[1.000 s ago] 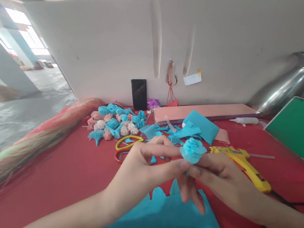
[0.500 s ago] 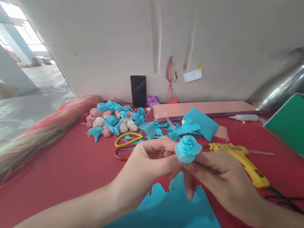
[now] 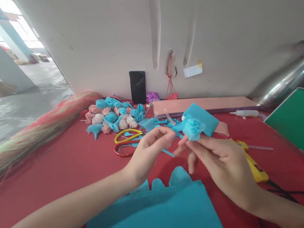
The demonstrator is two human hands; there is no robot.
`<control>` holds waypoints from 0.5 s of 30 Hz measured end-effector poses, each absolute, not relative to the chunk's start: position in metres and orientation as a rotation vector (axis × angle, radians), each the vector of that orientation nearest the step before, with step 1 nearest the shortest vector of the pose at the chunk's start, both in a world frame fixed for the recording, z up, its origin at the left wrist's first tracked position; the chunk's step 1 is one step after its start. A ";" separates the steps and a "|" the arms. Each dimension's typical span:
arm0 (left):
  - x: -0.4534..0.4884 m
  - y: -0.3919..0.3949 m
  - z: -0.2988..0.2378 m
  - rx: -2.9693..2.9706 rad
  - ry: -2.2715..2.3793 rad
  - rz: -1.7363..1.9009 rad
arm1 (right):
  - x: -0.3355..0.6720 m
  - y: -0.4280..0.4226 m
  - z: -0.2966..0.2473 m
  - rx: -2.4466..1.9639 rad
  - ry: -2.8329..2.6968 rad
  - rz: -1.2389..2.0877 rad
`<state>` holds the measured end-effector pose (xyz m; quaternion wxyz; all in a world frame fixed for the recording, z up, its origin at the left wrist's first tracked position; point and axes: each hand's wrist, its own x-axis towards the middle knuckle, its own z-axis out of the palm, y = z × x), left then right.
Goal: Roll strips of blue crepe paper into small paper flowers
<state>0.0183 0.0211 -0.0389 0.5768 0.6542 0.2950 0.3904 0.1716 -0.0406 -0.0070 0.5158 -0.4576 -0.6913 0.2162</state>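
Note:
My right hand (image 3: 221, 162) pinches a small blue paper rose (image 3: 192, 127) and holds it up over the red table (image 3: 64, 171). My left hand (image 3: 148, 150) is just left of the rose, with its fingertips pressed together near the rose's base. Whether they grip anything is hidden. A blue paper sheet (image 3: 155, 219) with a scalloped far edge lies below both hands.
A pile of blue and pink paper roses (image 3: 112, 115) sits at the back left, with scissors (image 3: 126, 142) in front. A yellow glue gun (image 3: 254, 165) lies behind my right hand. Blue scraps (image 3: 203, 118), a pink sheet (image 3: 204, 104), a phone (image 3: 138, 87), a glue bottle (image 3: 244, 113) and a green board (image 3: 303, 123) are around.
My right hand has lifted the rose up and away from me. My left hand has slipped off the rose and now sits a little to its left.

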 end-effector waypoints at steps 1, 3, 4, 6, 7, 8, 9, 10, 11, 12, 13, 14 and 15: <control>0.019 0.026 -0.044 1.611 0.718 0.868 | 0.172 -0.039 -0.007 -1.121 -1.619 0.517; 0.019 0.033 -0.055 1.816 0.711 0.694 | 0.173 -0.037 -0.007 -1.142 -1.586 0.521; 0.019 0.033 -0.060 1.916 0.698 0.611 | 0.173 -0.036 -0.007 -1.142 -1.585 0.526; 0.019 0.031 -0.068 2.086 0.683 0.480 | 0.173 -0.035 -0.009 -1.135 -1.591 0.536; 0.019 0.028 -0.071 2.153 0.685 0.434 | 0.173 -0.035 -0.009 -1.135 -1.589 0.540; 0.019 0.025 -0.073 2.208 0.689 0.396 | 0.173 -0.036 -0.010 -1.136 -1.586 0.542; 0.019 0.023 -0.074 2.254 0.689 0.361 | 0.174 -0.036 -0.011 -1.142 -1.584 0.544; 0.019 0.021 -0.075 2.292 0.686 0.336 | 0.174 -0.036 -0.011 -1.150 -1.586 0.548; 0.019 0.019 -0.075 2.323 0.682 0.318 | 0.174 -0.037 -0.011 -1.156 -1.592 0.551; 0.019 0.019 -0.074 2.345 0.680 0.307 | 0.175 -0.037 -0.011 -1.164 -1.597 0.553; 0.020 0.018 -0.074 2.361 0.682 0.304 | 0.175 -0.037 -0.011 -1.172 -1.602 0.554; 0.020 0.019 -0.074 2.372 0.689 0.306 | 0.175 -0.037 -0.011 -1.174 -1.603 0.552; 0.020 0.019 -0.074 2.379 0.695 0.313 | 0.175 -0.036 -0.011 -1.172 -1.602 0.557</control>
